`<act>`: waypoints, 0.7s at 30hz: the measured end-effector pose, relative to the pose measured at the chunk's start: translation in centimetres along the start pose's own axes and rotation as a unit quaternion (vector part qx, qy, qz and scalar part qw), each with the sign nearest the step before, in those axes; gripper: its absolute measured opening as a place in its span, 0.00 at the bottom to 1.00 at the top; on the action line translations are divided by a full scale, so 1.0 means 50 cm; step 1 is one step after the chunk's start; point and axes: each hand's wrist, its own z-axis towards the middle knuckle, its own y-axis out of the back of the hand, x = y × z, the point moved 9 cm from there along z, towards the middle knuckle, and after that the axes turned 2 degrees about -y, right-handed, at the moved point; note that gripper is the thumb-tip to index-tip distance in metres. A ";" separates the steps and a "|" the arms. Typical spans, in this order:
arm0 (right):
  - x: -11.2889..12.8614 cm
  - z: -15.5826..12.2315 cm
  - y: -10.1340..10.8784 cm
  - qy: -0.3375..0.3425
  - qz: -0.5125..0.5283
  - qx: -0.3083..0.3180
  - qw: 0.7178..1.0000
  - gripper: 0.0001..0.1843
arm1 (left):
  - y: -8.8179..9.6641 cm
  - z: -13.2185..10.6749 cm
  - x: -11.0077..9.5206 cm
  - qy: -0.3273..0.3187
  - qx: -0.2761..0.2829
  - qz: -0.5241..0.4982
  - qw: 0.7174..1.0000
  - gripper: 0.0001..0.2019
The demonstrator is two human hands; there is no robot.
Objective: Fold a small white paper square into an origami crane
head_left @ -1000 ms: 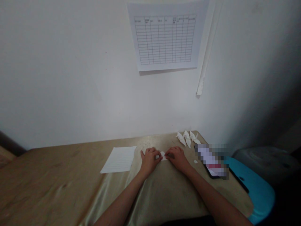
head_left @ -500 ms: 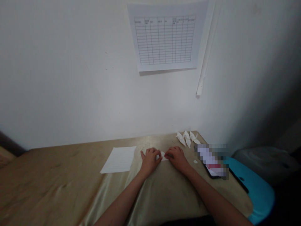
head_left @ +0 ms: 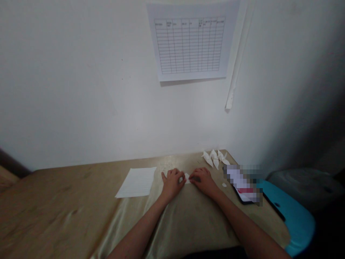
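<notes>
A small folded piece of white paper (head_left: pixel 187 177) lies on the tan cloth-covered table (head_left: pixel 67 208), pinched between both hands. My left hand (head_left: pixel 171 184) has its fingers curled onto the paper's left side. My right hand (head_left: pixel 202 181) presses on its right side with the fingertips. Most of the paper is hidden under the fingers. Several finished white folded paper figures (head_left: pixel 215 158) lie at the table's far right corner, beyond my right hand.
A lined white sheet (head_left: pixel 137 182) lies left of my hands. A phone (head_left: pixel 244 185) rests at the table's right edge, next to a blue stool (head_left: pixel 293 216). A small white scrap (head_left: pixel 224 185) lies near the phone. A printed grid chart (head_left: pixel 190 45) hangs on the wall.
</notes>
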 end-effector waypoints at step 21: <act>0.007 0.000 0.001 -0.011 -0.004 -0.004 1.000 0.05 | 0.002 -0.003 -0.004 -0.002 -0.032 -0.003 0.999 0.10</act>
